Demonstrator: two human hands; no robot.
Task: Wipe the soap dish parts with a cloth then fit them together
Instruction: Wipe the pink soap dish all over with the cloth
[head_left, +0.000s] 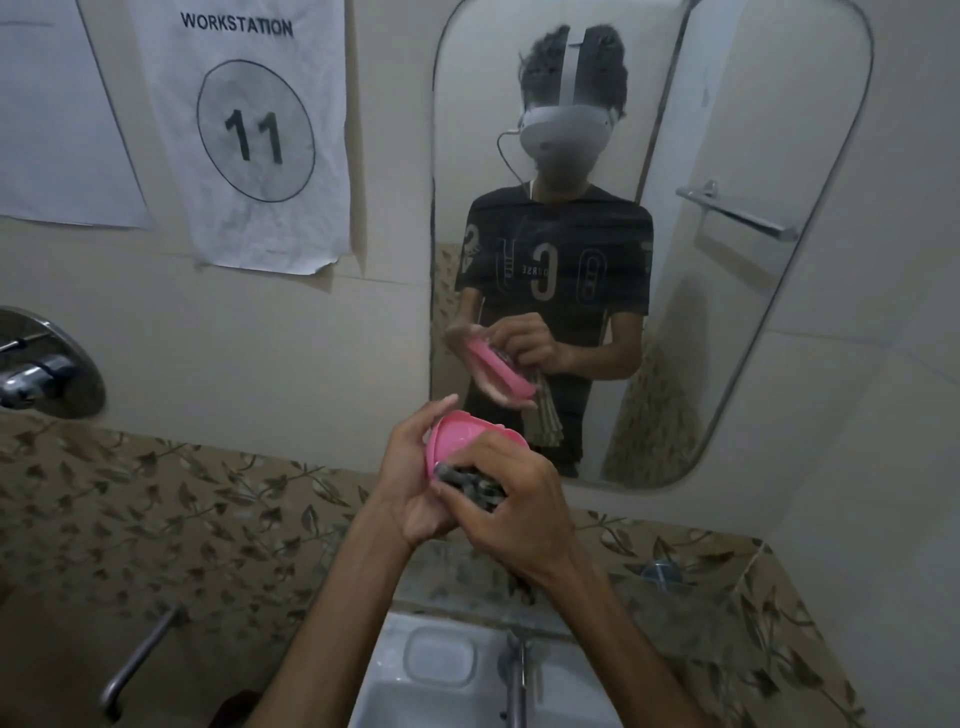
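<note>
Walls: pale cream tile above (218, 332), brown leaf-pattern tile below (156, 519).
Mirror: tall, rounded corners (779, 130).
Paper sign: "WORKSTATION 11" (254, 130).
Basin: white (395, 691), metal tap (517, 670).
Light: dim.

1. The soap dish part (457, 435) is seen in bright pink, glossy inside.
2. Just below the soap dish part, a cloth (470, 487) in dark grey with lighter flecks is seen.
3. Behind and below the soap dish part, wall tiles (156, 499) are patterned with dark brown leaves and vines on a tan ground.
4. Well below the soap dish part, a washbasin (441, 670) is shown in white.
5. Up and left of the soap dish part, a white paper sign (249, 130) is printed in black with "WORKSTATION" and a circled "11".
6. Above the tiles, the wall (234, 338) is plain cream.
</note>
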